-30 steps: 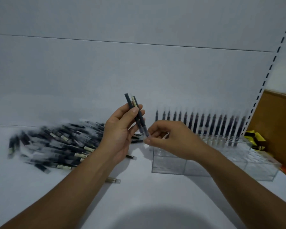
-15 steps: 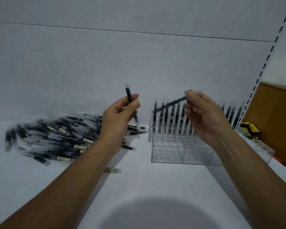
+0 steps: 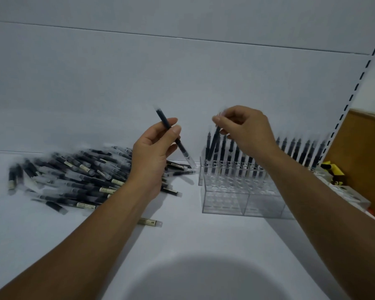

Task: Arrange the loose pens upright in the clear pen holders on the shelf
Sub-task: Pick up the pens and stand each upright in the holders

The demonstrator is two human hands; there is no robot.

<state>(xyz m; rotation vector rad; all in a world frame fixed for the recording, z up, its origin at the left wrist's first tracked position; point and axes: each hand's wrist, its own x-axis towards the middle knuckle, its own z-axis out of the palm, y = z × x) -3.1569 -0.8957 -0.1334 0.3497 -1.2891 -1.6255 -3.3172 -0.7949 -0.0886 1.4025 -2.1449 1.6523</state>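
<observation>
My left hand (image 3: 154, 154) grips one dark pen (image 3: 183, 150) that slants from upper left down to a clear cap. My right hand (image 3: 247, 131) pinches the top of a second dark pen (image 3: 213, 144), tilted, its lower end among the back row of the clear pen holder (image 3: 223, 200). A row of upright dark pens (image 3: 299, 150) stands along the back of the holder and of the holder beside it. A heap of loose pens (image 3: 74, 176) lies on the white shelf to the left of my left hand.
A single pen (image 3: 149, 222) lies apart on the shelf under my left forearm. A brown board (image 3: 364, 152) stands at the right with yellow items (image 3: 333, 172) and a small clear box (image 3: 346, 194) before it. A slotted upright (image 3: 353, 92) rises at the right.
My right hand took one of the two pens from my left hand, swung it from level to nearly upright and lowered it into the holder's back row. My left hand keeps one pen.
</observation>
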